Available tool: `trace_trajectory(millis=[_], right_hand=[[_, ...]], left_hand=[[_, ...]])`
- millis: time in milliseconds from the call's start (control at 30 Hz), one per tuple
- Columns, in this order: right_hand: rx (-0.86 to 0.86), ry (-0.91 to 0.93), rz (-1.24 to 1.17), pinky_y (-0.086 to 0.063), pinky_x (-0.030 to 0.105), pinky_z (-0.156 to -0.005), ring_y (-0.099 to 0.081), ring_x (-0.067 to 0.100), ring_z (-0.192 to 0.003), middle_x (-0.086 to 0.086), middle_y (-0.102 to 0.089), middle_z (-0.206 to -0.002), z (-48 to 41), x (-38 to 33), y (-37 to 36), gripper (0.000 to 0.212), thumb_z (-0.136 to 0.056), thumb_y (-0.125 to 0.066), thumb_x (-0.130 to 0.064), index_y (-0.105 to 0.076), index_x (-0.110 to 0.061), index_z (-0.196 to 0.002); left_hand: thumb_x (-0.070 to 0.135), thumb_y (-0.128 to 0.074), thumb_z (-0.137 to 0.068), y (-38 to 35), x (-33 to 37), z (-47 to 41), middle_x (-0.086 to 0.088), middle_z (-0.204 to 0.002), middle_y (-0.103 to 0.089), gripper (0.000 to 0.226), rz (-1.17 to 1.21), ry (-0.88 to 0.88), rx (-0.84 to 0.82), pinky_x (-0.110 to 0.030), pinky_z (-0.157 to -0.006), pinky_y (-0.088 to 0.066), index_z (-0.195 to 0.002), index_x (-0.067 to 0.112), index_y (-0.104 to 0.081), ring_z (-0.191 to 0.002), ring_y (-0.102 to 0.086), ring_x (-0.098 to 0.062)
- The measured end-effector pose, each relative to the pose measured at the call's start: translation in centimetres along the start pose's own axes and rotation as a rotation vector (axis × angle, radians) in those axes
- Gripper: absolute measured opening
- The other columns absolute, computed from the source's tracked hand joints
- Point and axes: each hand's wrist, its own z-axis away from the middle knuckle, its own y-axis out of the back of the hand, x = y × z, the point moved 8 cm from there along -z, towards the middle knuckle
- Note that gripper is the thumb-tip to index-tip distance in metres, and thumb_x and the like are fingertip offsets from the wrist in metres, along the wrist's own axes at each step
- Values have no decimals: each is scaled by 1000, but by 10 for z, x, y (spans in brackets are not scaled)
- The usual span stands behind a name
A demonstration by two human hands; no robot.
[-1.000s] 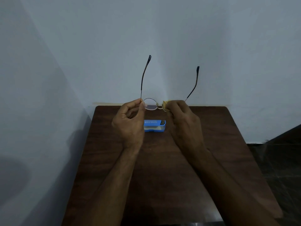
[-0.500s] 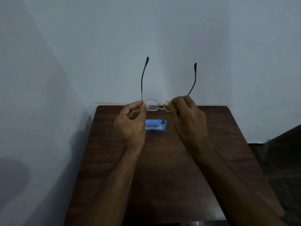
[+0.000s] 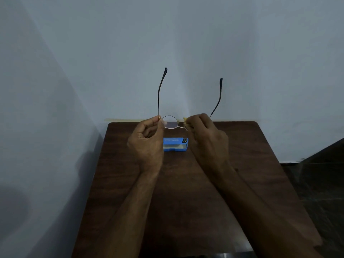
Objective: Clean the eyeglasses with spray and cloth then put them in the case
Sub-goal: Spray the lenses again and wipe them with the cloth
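Observation:
Thin round wire-frame eyeglasses are held up above the table's far edge, both temple arms pointing upward. My left hand pinches the frame at the left hinge. My right hand holds a small yellow cloth around the right lens, which is hidden by the fingers and cloth. Below the glasses, a blue case lies on the dark wooden table. No spray bottle shows in view.
The table stands in a corner, with pale walls behind and to the left. A dark floor lies to the right of the table. A pale strip runs along the wall at the table's back edge.
The right temple arm has swung slightly as my right hand shifts on the right lens with the cloth. My left hand keeps its pinch in about the same place.

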Motion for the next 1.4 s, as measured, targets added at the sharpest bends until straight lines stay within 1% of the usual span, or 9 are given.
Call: trace_trajectory(millis=[267,433,533,800,900,1000,1167,1300,1400], right_hand=[[44,-36,66,-31,23,-51,-57,16,-60,1,-66,-101,-8,9,2,8,-95,-71,-14,-66,-13,-100],[25,25,18,-33,23,-51,-59,15,-66,2,-67,-102,3,0,-2,7,-97,-63,-16,-67,-13,-102],[50,13,18,-30,22,-53,-58,17,-62,3,-67,-100,2,7,2,6,-95,-64,-13,-67,-11,-100],[-80,31,-72,-42,20,-54,-51,7,-72,0,-60,-117,-2,6,-13,23,-91,-72,-15,-61,-15,-111],[-88,75,-99,-47,24,-54,-55,9,-76,0,-57,-125,-4,4,-13,27,-92,-69,-10,-61,-14,-116],[-48,116,-84,-55,33,-59,-61,16,-81,4,-58,-123,-13,4,-13,24,-95,-69,-4,-61,-11,-116],[56,158,-39,-54,39,-57,-62,21,-79,5,-63,-113,-29,3,-9,14,-97,-63,1,-64,-8,-107],[127,193,-40,-54,39,-60,-62,21,-81,6,-66,-110,-35,-3,-3,8,-99,-62,-3,-67,-6,-105],[177,193,-59,-55,40,-64,-65,22,-85,6,-67,-109,-37,-7,1,8,-99,-62,-2,-68,-5,-102]], left_hand=[[14,-85,-85,1,-2,-1,4,-99,-80,28,-17,-22,-1,-25,-82,-64,-112,9,-78,-89,-78,-6],[11,-85,-85,0,1,-4,13,-96,-77,27,-5,-23,2,-20,-81,-62,-111,11,-78,-87,-77,-2],[12,-85,-85,2,-3,-6,6,-97,-79,27,-15,-20,6,-23,-81,-63,-111,9,-78,-89,-78,-5],[10,-84,-85,2,-8,-12,9,-97,-78,29,-5,6,13,-23,-82,-64,-113,6,-77,-91,-77,-4],[6,-83,-86,4,-10,-16,0,-96,-80,27,38,23,23,-31,-82,-65,-112,3,-78,-89,-79,-10],[8,-82,-87,3,-16,-20,-5,-97,-81,25,88,58,3,-40,-83,-66,-111,2,-78,-89,-80,-16],[7,-80,-88,0,-14,-23,-8,-97,-80,25,172,85,-14,-47,-84,-66,-112,-2,-76,-90,-80,-22],[5,-75,-93,-1,-6,-22,1,-91,-81,23,273,93,-35,-49,-83,-66,-114,-5,-72,-89,-80,-24],[10,-79,-88,-5,-2,-17,0,-109,-80,42,371,158,-26,-46,-87,-65,-127,0,-67,-99,-79,-23]])
